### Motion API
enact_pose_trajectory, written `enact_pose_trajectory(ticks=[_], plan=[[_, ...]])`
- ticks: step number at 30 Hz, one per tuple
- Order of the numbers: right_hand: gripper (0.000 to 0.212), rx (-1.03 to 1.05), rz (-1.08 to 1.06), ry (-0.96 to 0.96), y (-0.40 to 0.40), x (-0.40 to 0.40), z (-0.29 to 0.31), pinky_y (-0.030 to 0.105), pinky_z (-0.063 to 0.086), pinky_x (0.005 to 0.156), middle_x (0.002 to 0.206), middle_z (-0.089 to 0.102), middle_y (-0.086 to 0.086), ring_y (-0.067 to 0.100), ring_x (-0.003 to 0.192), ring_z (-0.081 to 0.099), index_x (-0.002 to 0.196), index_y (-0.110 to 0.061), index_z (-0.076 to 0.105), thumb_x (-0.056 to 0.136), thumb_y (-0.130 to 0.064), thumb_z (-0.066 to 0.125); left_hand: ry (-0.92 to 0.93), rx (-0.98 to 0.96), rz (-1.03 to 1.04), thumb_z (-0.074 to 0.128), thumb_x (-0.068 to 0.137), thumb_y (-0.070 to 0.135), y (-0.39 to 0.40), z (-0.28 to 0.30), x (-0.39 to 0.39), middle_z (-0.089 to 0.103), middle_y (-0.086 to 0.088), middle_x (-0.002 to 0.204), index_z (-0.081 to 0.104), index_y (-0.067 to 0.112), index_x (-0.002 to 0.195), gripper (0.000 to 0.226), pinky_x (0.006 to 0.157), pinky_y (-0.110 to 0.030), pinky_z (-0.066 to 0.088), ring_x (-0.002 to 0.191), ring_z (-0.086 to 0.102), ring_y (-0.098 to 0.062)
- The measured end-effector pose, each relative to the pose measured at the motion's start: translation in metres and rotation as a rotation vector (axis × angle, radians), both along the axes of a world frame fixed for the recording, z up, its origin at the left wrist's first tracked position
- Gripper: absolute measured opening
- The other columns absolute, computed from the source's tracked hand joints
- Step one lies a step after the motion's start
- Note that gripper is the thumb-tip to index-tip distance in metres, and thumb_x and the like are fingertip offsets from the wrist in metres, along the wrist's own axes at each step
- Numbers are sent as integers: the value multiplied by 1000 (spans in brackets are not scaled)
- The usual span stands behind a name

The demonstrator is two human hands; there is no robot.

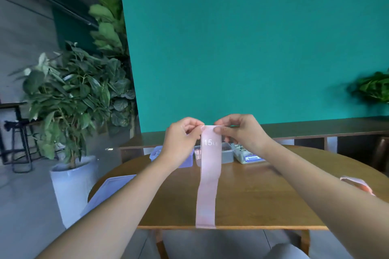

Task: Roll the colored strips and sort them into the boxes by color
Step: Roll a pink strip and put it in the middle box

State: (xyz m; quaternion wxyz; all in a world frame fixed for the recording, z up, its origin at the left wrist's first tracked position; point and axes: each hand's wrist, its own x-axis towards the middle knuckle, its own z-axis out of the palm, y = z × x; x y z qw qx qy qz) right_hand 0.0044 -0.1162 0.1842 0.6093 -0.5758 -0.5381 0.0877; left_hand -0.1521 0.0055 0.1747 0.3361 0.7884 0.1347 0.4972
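Note:
A long pale pink strip [208, 185] printed "15" hangs straight down in front of me, its lower end reaching the table's near edge. My left hand [182, 139] pinches its top left corner and my right hand [240, 130] pinches its top right corner, both raised above the table. Behind the strip stand three boxes in a row: a lavender box [187, 162] on the left, a grey box [228, 154] with pink rolls in the middle, and a box [247, 156] with bluish pieces on the right. Another pink strip [357, 184] lies at the right, partly hidden by my right forearm.
The round wooden table [252, 195] carries a lavender lid [113, 187] at its left edge. A potted plant in a white pot [71, 183] stands on the floor to the left. A teal wall and a low wooden shelf [315, 130] lie behind the table.

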Motion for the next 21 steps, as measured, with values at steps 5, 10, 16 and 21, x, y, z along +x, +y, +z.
enact_pose_trajectory(ticks=[5,10,16,21], plan=[[12,5,-8,-64,-30,-32,34,18,41,48,68,68,-10,5,50,57,95,-10,73,85,-11,80,-14,55,27,71,91,16,-33,32,-37,74,8,75,71,23,84,10,76,-29,57,68,68,-9],[13,-13,34,-43,-45,-50,41,18,42,47,77,70,0,6,54,59,94,-10,73,84,-11,81,35,86,60,70,92,17,-51,41,-62,74,9,76,71,19,88,4,68,-14,51,67,69,-5],[16,-100,64,29,-29,-40,14,21,44,53,78,71,3,10,63,60,97,-6,75,85,-15,81,103,39,68,69,93,20,-39,13,-60,74,6,73,71,17,91,4,66,-14,49,67,67,-6],[17,-229,81,49,16,-11,-30,19,47,50,82,73,6,11,67,61,98,-5,76,83,-11,83,230,-50,66,66,95,21,7,-34,-34,74,3,73,71,18,90,7,64,-22,50,68,66,-9]])
